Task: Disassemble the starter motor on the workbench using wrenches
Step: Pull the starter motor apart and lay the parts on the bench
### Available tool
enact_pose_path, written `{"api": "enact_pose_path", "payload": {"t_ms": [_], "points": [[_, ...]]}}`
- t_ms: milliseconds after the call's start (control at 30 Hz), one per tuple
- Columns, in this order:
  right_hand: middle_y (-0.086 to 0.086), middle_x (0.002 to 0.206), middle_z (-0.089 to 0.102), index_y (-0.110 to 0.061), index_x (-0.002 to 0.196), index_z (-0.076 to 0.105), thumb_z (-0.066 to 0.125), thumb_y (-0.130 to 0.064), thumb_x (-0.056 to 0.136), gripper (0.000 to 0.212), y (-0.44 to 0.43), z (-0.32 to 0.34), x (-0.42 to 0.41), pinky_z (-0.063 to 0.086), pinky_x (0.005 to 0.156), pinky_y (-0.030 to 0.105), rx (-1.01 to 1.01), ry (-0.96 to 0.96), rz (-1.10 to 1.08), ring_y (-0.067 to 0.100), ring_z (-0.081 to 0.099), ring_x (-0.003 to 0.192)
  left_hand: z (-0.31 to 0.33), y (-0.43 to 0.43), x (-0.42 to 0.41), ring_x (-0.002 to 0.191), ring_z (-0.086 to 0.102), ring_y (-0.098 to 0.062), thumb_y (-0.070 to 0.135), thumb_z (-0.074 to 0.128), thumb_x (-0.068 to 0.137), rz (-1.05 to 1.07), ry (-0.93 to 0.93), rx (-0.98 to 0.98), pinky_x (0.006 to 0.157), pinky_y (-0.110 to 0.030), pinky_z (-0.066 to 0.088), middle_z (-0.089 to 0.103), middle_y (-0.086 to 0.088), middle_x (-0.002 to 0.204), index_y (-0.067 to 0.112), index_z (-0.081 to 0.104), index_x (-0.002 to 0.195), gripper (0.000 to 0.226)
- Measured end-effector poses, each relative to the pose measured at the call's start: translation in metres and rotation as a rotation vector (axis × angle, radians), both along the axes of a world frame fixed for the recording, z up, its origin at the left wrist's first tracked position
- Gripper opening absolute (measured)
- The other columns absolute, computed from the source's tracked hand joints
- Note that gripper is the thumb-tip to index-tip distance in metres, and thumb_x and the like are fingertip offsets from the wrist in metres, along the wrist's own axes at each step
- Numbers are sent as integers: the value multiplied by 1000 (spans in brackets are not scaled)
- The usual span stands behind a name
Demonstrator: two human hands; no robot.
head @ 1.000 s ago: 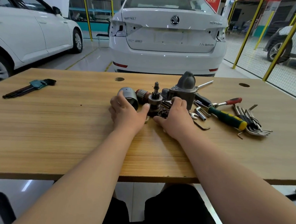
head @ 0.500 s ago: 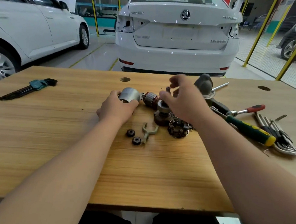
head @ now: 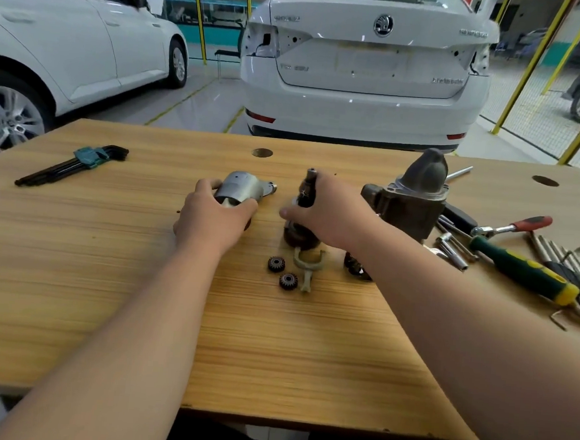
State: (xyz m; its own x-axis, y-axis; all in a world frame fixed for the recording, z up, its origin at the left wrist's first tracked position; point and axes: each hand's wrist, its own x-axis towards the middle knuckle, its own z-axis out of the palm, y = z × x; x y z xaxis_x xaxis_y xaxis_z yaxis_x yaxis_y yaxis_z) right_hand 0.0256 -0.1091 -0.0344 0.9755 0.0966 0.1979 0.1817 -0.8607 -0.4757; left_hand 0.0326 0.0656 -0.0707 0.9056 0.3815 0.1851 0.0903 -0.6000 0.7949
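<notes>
The starter motor lies in pieces on the wooden workbench (head: 105,292). My left hand (head: 213,218) grips the silver motor casing (head: 242,189), which lies on its side with a shaft end sticking out to the right. My right hand (head: 327,212) holds the dark drive shaft assembly (head: 306,190) upright on the bench. Two small black gears (head: 276,264) (head: 288,281) and a pale shift fork (head: 307,265) lie in front of it. The grey nose housing (head: 410,200) stands to the right. A dark round part (head: 355,267) is half hidden under my right forearm.
A set of hex keys in a green holder (head: 76,163) lies at the far left. At the right are a green-and-yellow screwdriver (head: 522,270), a red-handled ratchet (head: 514,227), sockets (head: 451,248) and loose wrenches (head: 574,263). White cars stand beyond the bench.
My right hand came down and took hold of the upright shaft assembly. The left hand shifted the silver casing a little on the bench. The armature beside the casing is no longer visible.
</notes>
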Motion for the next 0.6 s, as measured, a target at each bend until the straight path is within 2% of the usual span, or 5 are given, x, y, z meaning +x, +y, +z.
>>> {"api": "enact_pose_path", "payload": {"t_ms": [167, 300, 400, 467, 600], "points": [[-5, 84, 55, -16, 115, 51, 67, -51, 79, 53, 45, -2, 20, 44, 60, 28, 14, -80, 46, 16, 55, 79, 1, 12, 1, 91, 51, -20, 56, 63, 68, 21, -1, -11, 86, -41, 47, 53, 1, 113, 26, 42, 129, 71], [-1, 79, 57, -16, 95, 51, 63, -41, 84, 30, 60, 6, 30, 40, 53, 25, 59, 80, 192, 12, 54, 70, 1, 24, 2, 103, 53, -26, 56, 62, 74, 60, 14, -76, 90, -42, 45, 53, -4, 122, 23, 38, 133, 72], [0, 103, 60, -18, 117, 52, 60, -30, 84, 36, 43, 25, 36, 49, 72, 29, 362, 231, 231, 13, 57, 88, -1, 27, 4, 109, 51, -28, 56, 61, 75, 33, 38, -101, 94, -45, 43, 51, -5, 126, 24, 34, 135, 74], [2, 118, 59, -17, 127, 50, 58, -24, 86, 42, 23, 35, 46, 51, 86, 35, 492, 137, 126, 16, 57, 100, -3, 26, 4, 118, 41, -28, 54, 60, 75, 28, 40, -87, 98, -44, 38, 43, -4, 133, 26, 30, 139, 76], [11, 145, 37, -17, 144, 31, 65, -36, 85, 70, 9, 19, 68, 45, 99, 44, -120, 180, -2, 31, 50, 119, -5, 15, 1, 127, 22, -28, 69, 56, 63, 33, -77, 130, 102, -46, 29, 20, 4, 146, 31, 28, 138, 89]]}}
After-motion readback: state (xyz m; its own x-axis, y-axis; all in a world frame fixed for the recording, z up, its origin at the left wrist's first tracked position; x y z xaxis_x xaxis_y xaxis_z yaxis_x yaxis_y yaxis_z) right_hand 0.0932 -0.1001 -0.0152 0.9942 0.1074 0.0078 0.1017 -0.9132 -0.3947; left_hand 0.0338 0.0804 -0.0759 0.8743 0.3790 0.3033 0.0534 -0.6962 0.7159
